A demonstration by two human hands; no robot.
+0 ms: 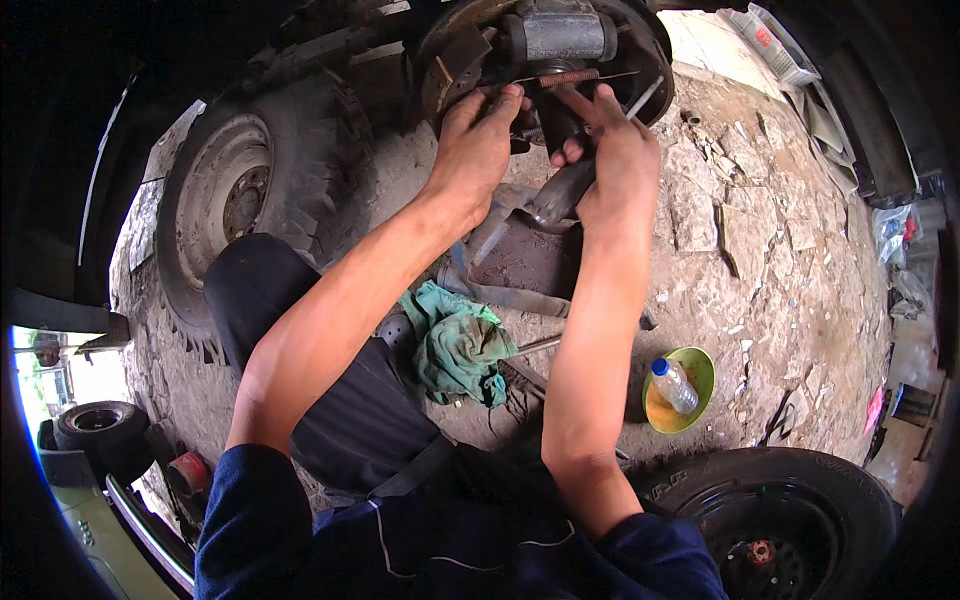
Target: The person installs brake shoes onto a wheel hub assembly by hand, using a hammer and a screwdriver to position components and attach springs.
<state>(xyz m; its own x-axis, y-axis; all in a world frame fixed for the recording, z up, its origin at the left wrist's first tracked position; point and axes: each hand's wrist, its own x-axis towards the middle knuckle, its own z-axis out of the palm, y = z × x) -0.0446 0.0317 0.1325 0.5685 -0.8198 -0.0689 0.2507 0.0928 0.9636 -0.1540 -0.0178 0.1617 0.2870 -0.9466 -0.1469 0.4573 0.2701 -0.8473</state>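
Up at the top is an open drum brake assembly with a grey wheel cylinder (565,38) and a curved brake shoe (455,75) on its left. Below the cylinder a reddish coil spring (568,77) with long wire ends lies crosswise. My left hand (478,140) is closed beside the shoe, thumb and fingers pinching at the spring's left wire end. Just under the spring's right part, my right hand (615,150) has a finger against the coil and grips a thin pale metal rod (646,97). A dark curved metal piece (560,195) lies beside its palm, partly hidden.
A large treaded wheel (235,190) leans at the left; another tyre (790,510) lies at lower right. Between my arms are a green rag (455,340) and metal bars. A green bowl (700,370) holding a clear bottle (675,387) stands on the cracked ground.
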